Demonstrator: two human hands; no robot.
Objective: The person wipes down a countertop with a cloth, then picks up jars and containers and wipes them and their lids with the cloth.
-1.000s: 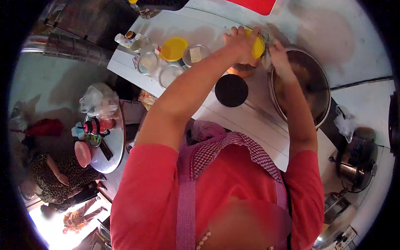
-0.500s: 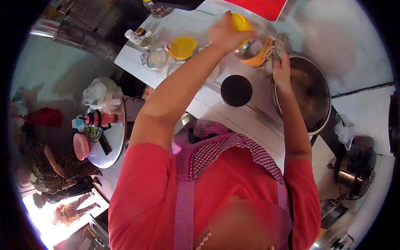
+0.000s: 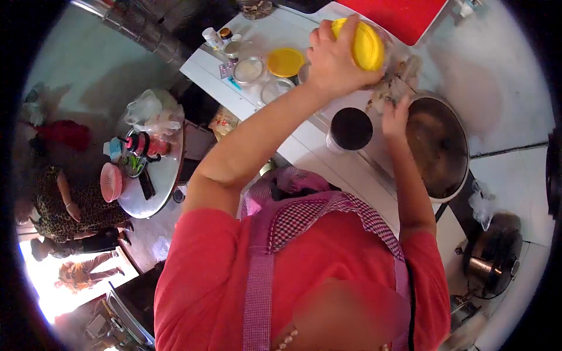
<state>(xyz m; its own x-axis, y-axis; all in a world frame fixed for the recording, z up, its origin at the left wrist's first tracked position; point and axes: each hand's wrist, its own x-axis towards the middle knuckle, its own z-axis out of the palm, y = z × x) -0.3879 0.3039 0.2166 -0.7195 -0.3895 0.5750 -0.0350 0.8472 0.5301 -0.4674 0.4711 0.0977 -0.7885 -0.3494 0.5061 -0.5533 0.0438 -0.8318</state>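
Observation:
My left hand (image 3: 335,61) is wrapped over the yellow lid (image 3: 367,48) of a clear jar, most of which is hidden behind lid and fingers. Close by, my right hand (image 3: 396,120) has its fingertips closed on a crumpled clear plastic bag (image 3: 405,73). Pale brownish pieces show around the bag, too blurred to name. Right beside that hand is a large round pot (image 3: 466,137) with brownish contents. A jar with a black lid (image 3: 351,128) stands between my arms.
A yellow lid (image 3: 285,62), glass jars (image 3: 248,70) and small bottles (image 3: 212,37) stand on the white table (image 3: 304,146). A red board (image 3: 404,17) lies at the far edge. To the left are a round table (image 3: 158,202) and a person in leopard print (image 3: 50,202).
My left hand has turned the jar, so its yellow lid now faces me more, slightly right of before. My right hand has lowered a little beside the pot. The view has shifted slightly.

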